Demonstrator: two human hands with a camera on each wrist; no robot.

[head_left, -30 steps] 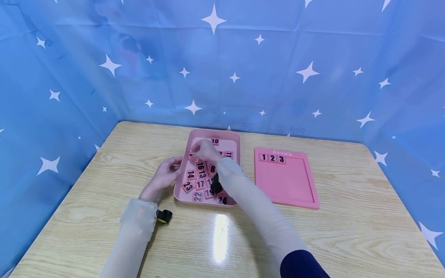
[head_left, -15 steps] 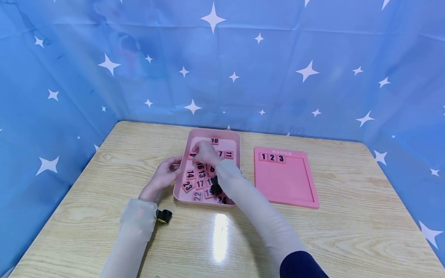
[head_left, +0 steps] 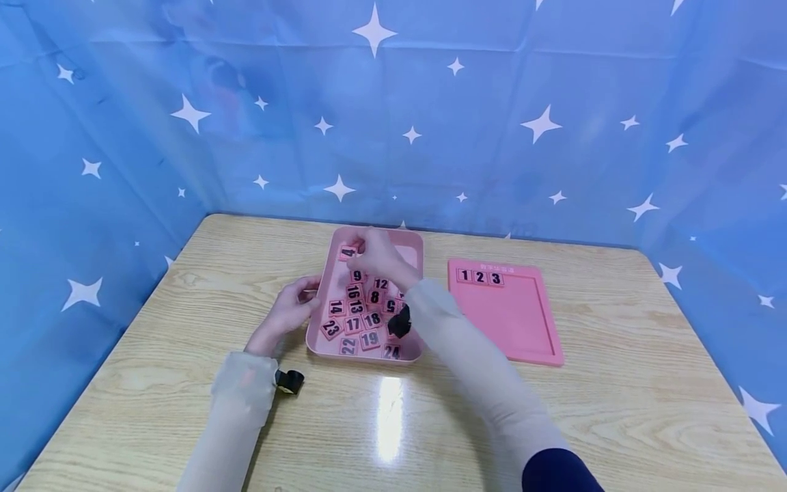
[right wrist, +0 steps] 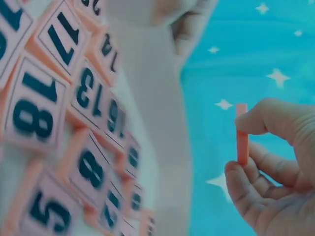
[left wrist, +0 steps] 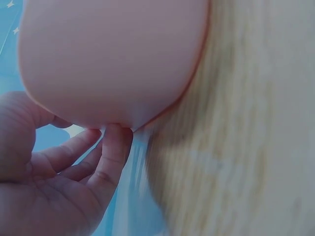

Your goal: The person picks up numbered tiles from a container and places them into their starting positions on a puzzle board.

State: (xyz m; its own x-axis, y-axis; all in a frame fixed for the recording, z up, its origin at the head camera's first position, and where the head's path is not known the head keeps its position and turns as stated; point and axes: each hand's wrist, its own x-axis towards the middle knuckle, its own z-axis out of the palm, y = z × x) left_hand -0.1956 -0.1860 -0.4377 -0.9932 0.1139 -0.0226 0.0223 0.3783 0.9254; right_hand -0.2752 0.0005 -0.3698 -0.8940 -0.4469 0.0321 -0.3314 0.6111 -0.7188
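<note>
One number tile, the 4, is up in the fingers and out of the pile.

Right hand (head_left: 376, 254) pinches the 4 tile (head_left: 348, 252) by its thin edges, just above the far end of the pink tray (head_left: 320, 335). Under the fingers lie the other loose tiles (head_left: 363, 318). Left hand (head_left: 289, 311) curls its fingers on the tray's near rim and holds it. I think the next move carries the 4 across to the pink board (head_left: 510, 321), into the free spot right beside the 3 (head_left: 495, 278), set down flat.
</note>
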